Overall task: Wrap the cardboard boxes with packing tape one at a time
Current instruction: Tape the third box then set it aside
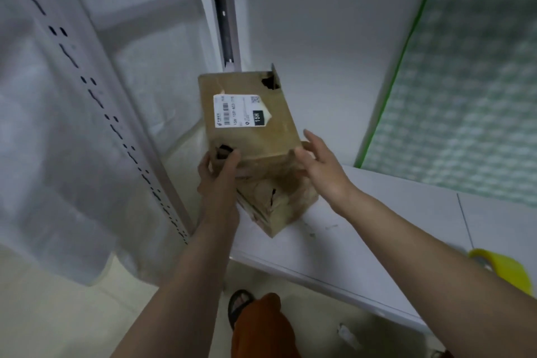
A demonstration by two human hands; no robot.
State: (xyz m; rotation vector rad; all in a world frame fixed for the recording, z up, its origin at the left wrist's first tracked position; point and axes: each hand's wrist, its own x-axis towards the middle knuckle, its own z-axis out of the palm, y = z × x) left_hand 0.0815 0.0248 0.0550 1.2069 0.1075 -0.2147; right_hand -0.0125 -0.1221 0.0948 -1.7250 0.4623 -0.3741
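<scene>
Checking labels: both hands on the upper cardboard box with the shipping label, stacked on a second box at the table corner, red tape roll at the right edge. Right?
One error: the tape roll is yellow, not red, as the head view shows. The rest holds: left hand and right hand are on the labelled upper box, which sits on the lower box at the table corner.

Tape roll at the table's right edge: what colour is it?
Yellow; the tape roll shows only in the head view, partly behind the right forearm.

Storeroom or packing area: perforated metal shelving upright point(96, 102), plastic sheeting point(43, 154), white worktable point(392, 227).
</scene>
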